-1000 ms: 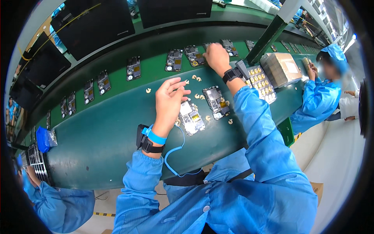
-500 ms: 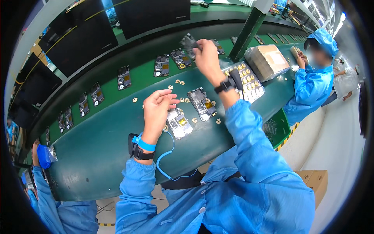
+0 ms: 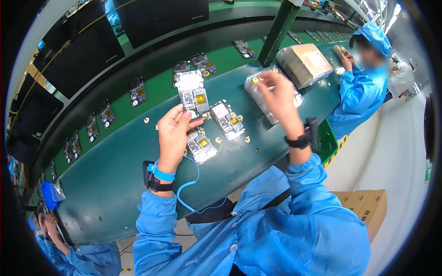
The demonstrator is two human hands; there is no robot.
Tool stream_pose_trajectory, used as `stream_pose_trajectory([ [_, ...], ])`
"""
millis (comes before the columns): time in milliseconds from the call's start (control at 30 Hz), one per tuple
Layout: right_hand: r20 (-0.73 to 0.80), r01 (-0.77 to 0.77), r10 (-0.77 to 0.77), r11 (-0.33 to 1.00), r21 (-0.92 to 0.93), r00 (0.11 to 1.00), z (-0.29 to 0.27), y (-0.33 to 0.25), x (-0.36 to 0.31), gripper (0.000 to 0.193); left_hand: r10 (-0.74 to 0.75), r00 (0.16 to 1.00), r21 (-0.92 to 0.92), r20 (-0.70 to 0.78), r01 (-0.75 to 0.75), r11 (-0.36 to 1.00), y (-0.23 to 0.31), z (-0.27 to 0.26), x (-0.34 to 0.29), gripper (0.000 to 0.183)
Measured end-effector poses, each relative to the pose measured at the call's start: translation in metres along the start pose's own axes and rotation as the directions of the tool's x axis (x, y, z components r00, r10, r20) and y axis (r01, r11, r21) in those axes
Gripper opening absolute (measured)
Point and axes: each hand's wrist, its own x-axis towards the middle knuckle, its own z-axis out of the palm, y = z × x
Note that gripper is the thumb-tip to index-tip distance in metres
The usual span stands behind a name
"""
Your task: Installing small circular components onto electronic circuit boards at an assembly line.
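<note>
Smooth green tabletop (image 3: 110, 188), roomy near edge: our left hand (image 3: 174, 128) pinches a flat circuit board (image 3: 195, 100); our right hand (image 3: 279, 95), grip unclear, overhangs a glossy tray (image 3: 254, 95).

A fisheye on my head, the left of two, looks down and ahead over my left hand (image 3: 173, 132) and right hand (image 3: 279, 95). It sits near: my sleeves (image 3: 156, 223) rise from the lower edge, and the bench (image 3: 115, 184) bends toward the rim.

silver-grey board (image 3: 191, 95) with yellow patch (image 3: 200, 99)
</note>
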Motion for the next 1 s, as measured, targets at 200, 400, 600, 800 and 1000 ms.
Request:
stream_pose_trajectory([
  [200, 0.226, 0.056, 0.005, 0.964, -0.261, 0.974, -0.055, 0.013, -0.027, 0.019, 0.091, 0.996, 0.080, -0.010, -0.090, 0.993, -0.002, -0.007, 0.000, 0.038],
  [400, 0.139, 0.027, 0.015, 0.955, -0.295, 0.990, -0.026, 0.001, -0.070, 0.016, 0.092, 0.996, 0.064, -0.016, -0.091, 0.994, 0.001, -0.016, -0.002, 0.037],
  [600, 0.099, -0.152, 0.155, 0.988, -0.035, 0.983, -0.047, -0.005, -0.053, 0.019, 0.087, 0.996, 0.066, -0.022, -0.085, 0.994, 0.005, -0.018, 0.000, 0.036],
  [800, 0.205, -0.177, 0.183, 0.983, -0.048, 0.962, -0.058, -0.001, -0.054, 0.022, 0.064, 0.997, 0.070, -0.045, -0.061, 0.996, 0.010, -0.015, -0.006, 0.035],
  [1000, 0.134, 0.279, -0.248, 0.905, -0.322, 0.959, -0.042, -0.008, -0.064, 0.017, 0.070, 0.995, 0.053, -0.065, -0.066, 0.996, 0.013, -0.017, -0.007, 0.033],
])
